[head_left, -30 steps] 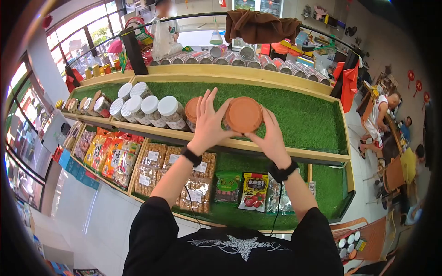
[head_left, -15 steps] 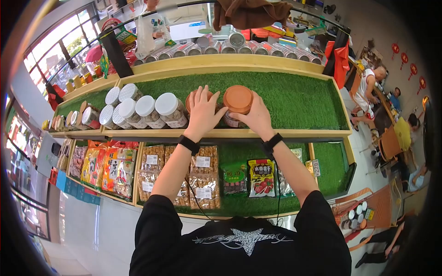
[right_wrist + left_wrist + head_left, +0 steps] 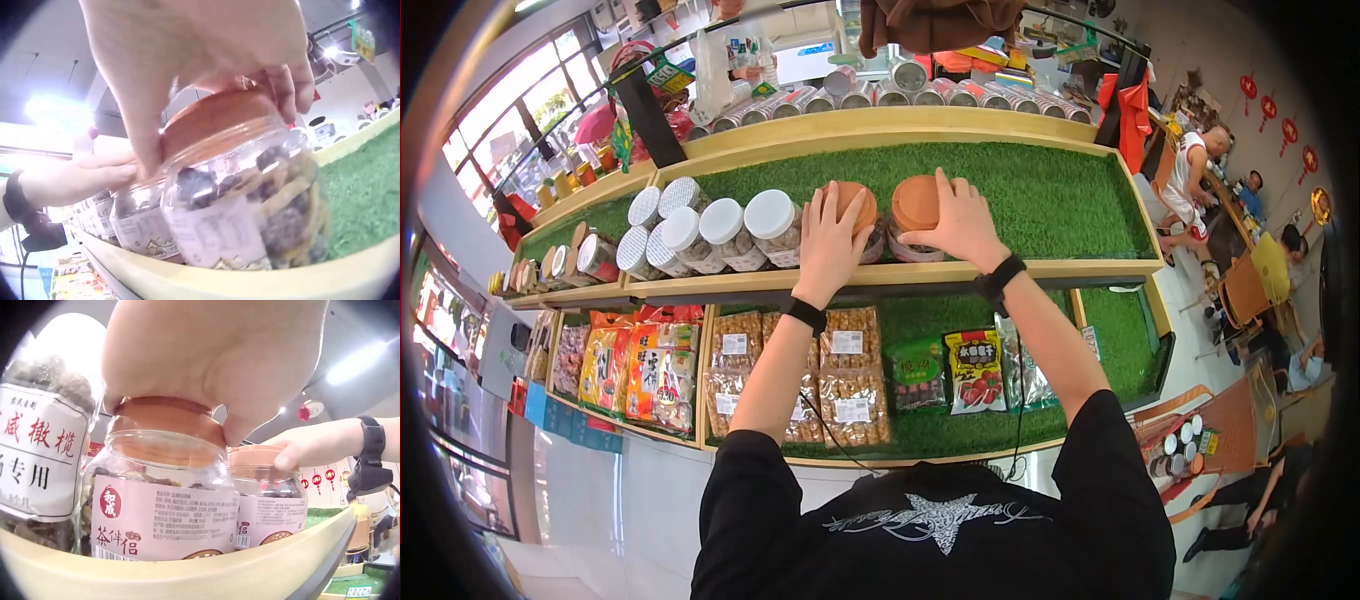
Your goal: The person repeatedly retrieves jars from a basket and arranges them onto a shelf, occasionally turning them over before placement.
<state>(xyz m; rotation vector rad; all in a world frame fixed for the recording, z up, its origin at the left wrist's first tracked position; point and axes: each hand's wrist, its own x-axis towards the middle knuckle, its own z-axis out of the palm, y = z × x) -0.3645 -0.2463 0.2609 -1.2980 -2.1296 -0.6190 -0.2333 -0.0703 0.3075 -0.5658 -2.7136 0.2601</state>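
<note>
Two clear plastic jars with orange lids stand side by side on the green turf of the upper shelf, at its front edge. My left hand spans the lid of the left jar, thumb on one side and fingers on the other. Round the lid of the right jar my right hand holds with thumb and fingertips. Pink labels face the front, and dark dried pieces with pale strips show through the plastic. To the left, a white-lidded jar stands close to my left hand.
More white-lidded jars line the shelf leftward. A wooden lip edges it in front. Below lie bagged snacks and a black-yellow packet. Cans lie behind the back board. A person sits at the right.
The right jar has come down from a raised, tilted pose to stand on the shelf next to the left one. My right hand has shifted over its lid; my left has stayed by the left jar.
</note>
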